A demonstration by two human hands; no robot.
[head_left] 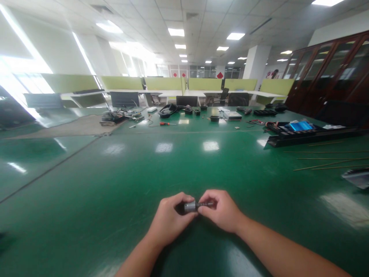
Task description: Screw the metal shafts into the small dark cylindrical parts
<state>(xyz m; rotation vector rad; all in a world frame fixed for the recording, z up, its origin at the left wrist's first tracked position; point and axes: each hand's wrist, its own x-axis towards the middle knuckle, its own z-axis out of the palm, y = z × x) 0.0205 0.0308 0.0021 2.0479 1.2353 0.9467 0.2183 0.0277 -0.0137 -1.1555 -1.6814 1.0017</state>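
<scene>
Low in the middle of the head view, both hands meet over the green table (pixel 115 184). My left hand (pixel 168 219) is closed, its thumb and fingers around a small silver metal cylinder (pixel 190 207). From the cylinder's right end runs a dark, thin, ridged shaft (pixel 205 204), lying roughly level. My right hand (pixel 223 211) pinches this shaft between thumb and fingers, close to the cylinder. Whether shaft and cylinder are one piece or two cannot be made out. The fingertips partly hide both.
Across the table's far side lie an orange-handled screwdriver (pixel 165 124), a pile of parts (pixel 113 116) and several black housings (pixel 170 110). To the right are a long black tray (pixel 311 136) with a blue item (pixel 300 125) and several thin rods (pixel 325 158).
</scene>
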